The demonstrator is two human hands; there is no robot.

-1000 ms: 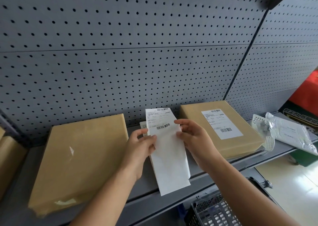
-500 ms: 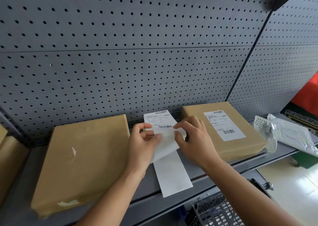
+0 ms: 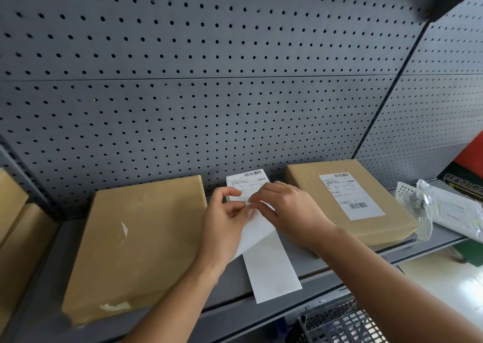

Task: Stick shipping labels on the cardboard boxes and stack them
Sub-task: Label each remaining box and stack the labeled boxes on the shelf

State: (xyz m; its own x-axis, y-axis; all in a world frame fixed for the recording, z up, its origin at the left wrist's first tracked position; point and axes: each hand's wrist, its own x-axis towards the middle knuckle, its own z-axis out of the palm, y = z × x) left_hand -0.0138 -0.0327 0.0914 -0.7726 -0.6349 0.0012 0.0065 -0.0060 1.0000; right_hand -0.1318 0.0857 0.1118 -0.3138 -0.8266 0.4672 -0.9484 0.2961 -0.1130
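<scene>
A white strip of shipping labels [image 3: 271, 269] lies on the grey shelf [image 3: 326, 267] between two flat cardboard boxes. The left box [image 3: 141, 240] has a bare top. A printed label [image 3: 351, 195] with barcodes is stuck on the right box [image 3: 347, 201]. My left hand [image 3: 224, 217] and my right hand [image 3: 287, 209] pinch the strip near its printed top label [image 3: 247, 180], and a white sheet [image 3: 257, 231] curls away from the strip below my fingers.
A grey pegboard wall [image 3: 209, 94] rises behind the shelf. More cardboard boxes [image 3: 18, 227] sit at the far left. A plastic bag and white mesh piece [image 3: 444, 209] lie at the right end of the shelf. A dark wire basket [image 3: 339, 324] stands below the shelf edge.
The strip has gone from held up in both hands to lying on the shelf. My fingers have closed in near its top and a sheet is peeling off.
</scene>
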